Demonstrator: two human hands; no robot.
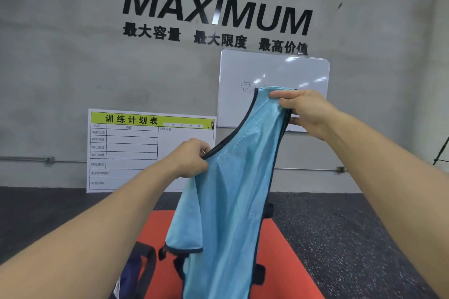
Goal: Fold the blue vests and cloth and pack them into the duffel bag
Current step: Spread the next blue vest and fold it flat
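Wall (73, 31) reads "MAXIMUM"; the leaning chart (150, 150) is headed "训练计划表".

location type: gym or training room. indicators: dark speckled rubber floor (352, 238); orange-red exercise mat (286, 250) laid on it; bare grey concrete wall (60, 56) with large black "maximum" lettering (216, 7); a printed training schedule chart (136, 150) leaning against the wall; a whiteboard (274, 73) mounted beside it.

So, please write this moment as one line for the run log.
left hand: grips vest edge | right hand: grips vest top | blue vest: held up, unfolded | below: orange mat
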